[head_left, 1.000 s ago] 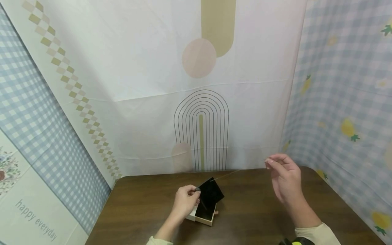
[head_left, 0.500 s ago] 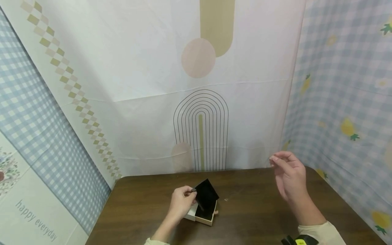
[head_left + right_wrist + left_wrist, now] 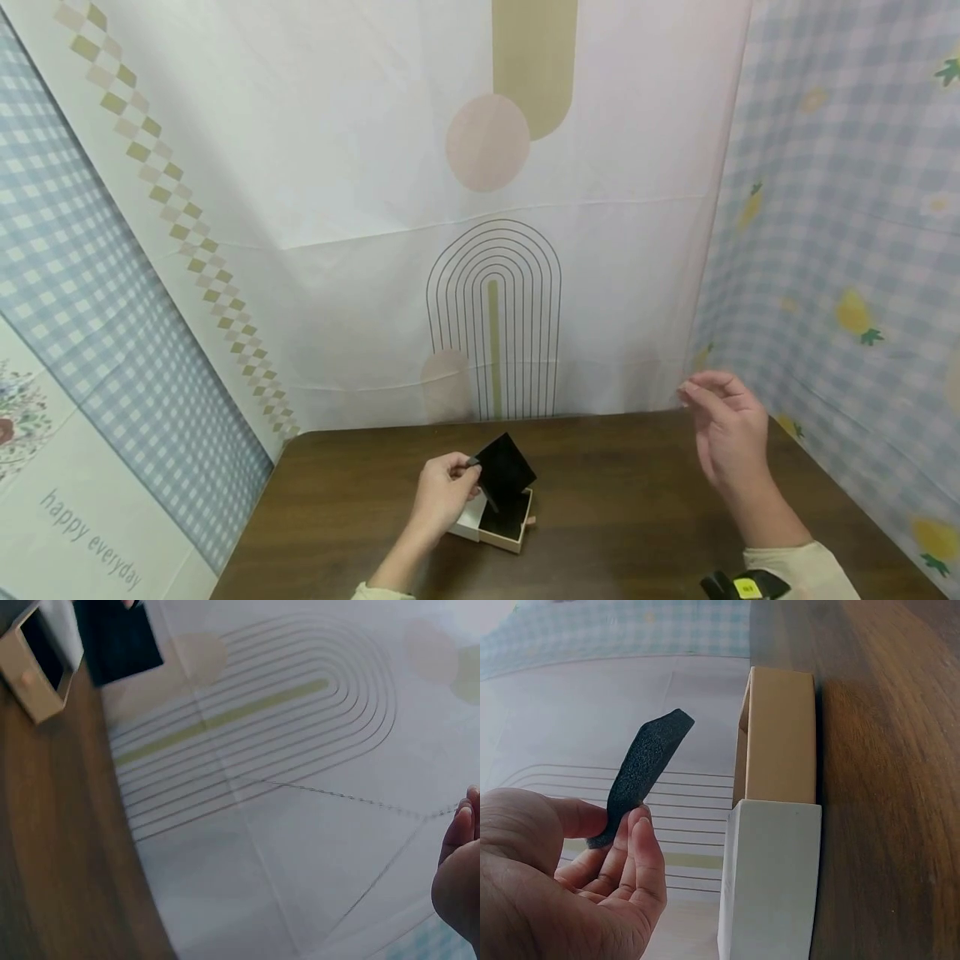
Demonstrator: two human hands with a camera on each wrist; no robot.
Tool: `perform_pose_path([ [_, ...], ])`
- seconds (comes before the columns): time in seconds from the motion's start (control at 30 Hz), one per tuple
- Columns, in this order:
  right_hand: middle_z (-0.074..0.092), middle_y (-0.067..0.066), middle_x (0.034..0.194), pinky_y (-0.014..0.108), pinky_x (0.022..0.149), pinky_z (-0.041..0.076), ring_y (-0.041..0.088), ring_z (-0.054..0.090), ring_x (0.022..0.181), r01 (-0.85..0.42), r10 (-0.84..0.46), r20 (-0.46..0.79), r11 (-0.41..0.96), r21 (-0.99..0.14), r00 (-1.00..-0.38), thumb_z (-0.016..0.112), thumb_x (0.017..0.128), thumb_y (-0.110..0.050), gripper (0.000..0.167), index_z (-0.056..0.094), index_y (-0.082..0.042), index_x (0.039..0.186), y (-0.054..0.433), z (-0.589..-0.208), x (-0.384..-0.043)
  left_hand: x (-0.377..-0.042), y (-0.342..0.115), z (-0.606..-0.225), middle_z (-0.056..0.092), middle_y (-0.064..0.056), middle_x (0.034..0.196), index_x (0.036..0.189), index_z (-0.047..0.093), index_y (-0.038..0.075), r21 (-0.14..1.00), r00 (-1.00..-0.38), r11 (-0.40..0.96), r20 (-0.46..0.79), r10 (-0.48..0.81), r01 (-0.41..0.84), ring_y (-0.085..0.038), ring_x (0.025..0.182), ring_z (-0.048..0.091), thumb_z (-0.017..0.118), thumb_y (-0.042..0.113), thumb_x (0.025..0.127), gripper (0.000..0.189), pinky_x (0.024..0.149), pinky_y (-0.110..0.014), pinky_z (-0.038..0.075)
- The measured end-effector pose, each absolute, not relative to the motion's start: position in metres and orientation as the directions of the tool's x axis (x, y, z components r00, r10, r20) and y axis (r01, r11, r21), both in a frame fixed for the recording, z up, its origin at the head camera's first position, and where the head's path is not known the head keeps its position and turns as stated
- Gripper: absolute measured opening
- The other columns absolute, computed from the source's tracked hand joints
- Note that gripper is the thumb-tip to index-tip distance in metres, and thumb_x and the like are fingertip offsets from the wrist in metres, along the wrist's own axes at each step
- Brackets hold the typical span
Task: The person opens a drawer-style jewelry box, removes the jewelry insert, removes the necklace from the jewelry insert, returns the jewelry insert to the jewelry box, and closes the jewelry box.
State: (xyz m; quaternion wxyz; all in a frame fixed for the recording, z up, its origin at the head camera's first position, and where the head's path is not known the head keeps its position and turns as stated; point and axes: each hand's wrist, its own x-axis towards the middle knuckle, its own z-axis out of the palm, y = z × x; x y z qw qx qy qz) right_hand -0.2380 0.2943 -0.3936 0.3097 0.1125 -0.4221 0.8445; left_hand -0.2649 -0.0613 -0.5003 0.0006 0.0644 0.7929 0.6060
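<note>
My left hand (image 3: 447, 493) pinches a thin black foam pad (image 3: 507, 467) by one corner between thumb and fingers. It holds the pad tilted up over a small drawer box, whose tan drawer (image 3: 781, 735) is slid partly out of a white sleeve (image 3: 772, 881). Black lining (image 3: 504, 518) shows inside the drawer. Off to the right, my right hand (image 3: 733, 437) is raised above the table, thumb and fingertips together on a fine chain necklace (image 3: 341, 796). Two strands of it spread from the fingertips in the right wrist view; in the head view the chain hardly shows.
The brown wooden table (image 3: 345, 467) ends at a white patterned cloth (image 3: 360, 317) hanging behind it. Checked blue cloths (image 3: 825, 250) hang at both sides. A small tab (image 3: 531, 522) sticks out of the drawer's front.
My right hand has moved right and slightly up, taking the chain away from the foam pad, which it spanned to earlier. My left hand and the pad have shifted slightly left.
</note>
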Motion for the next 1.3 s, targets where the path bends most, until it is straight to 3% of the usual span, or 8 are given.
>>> perform_pose_path([
  [0.27,0.074,0.005,0.081,0.021,0.07,0.06,0.014,0.072,0.073,-0.508,0.444,0.326,-0.391,-0.767,-0.835,0.061,0.098,0.017,0.022,0.069,0.0,0.086,0.303,-0.411,-0.243,-0.265,-0.064,-0.505,0.074,-0.007,0.082,0.093,0.074,0.001,0.952,-0.991,0.281,0.098,0.087,0.119,-0.012,0.07,0.07,0.07,0.009,0.098,0.01,0.065,-0.02,0.057],
  [0.63,0.073,-0.001,0.076,0.018,0.068,0.059,0.009,0.071,0.069,-0.425,0.514,0.257,-0.241,-0.872,-0.819,0.067,0.095,0.015,0.022,0.071,-0.003,0.083,0.314,-0.425,-0.249,-0.265,-0.063,-0.508,0.075,-0.005,0.082,0.093,0.075,0.004,0.941,-0.991,0.314,0.103,0.087,0.125,-0.013,0.07,0.072,0.071,0.011,0.098,0.009,0.063,-0.022,0.055],
  [1.03,0.073,-0.004,0.074,0.018,0.068,0.057,0.008,0.069,0.07,-0.374,0.483,0.255,-0.167,-0.912,-0.837,0.07,0.095,0.012,0.016,0.072,-0.001,0.085,0.326,-0.445,-0.249,-0.263,-0.064,-0.505,0.076,-0.008,0.084,0.096,0.075,0.002,0.944,-0.989,0.3,0.113,0.091,0.135,-0.016,0.072,0.073,0.073,0.012,0.098,0.011,0.062,-0.021,0.053],
  [1.3,0.072,-0.01,0.07,0.015,0.068,0.057,0.004,0.069,0.068,-0.267,0.486,0.211,-0.049,-0.962,-0.848,0.07,0.095,0.009,0.018,0.073,-0.005,0.085,0.328,-0.455,-0.252,-0.262,-0.063,-0.504,0.076,-0.009,0.084,0.095,0.075,0.002,0.948,-0.99,0.291,0.107,0.092,0.13,-0.021,0.073,0.075,0.073,0.012,0.098,0.011,0.063,-0.021,0.054],
])
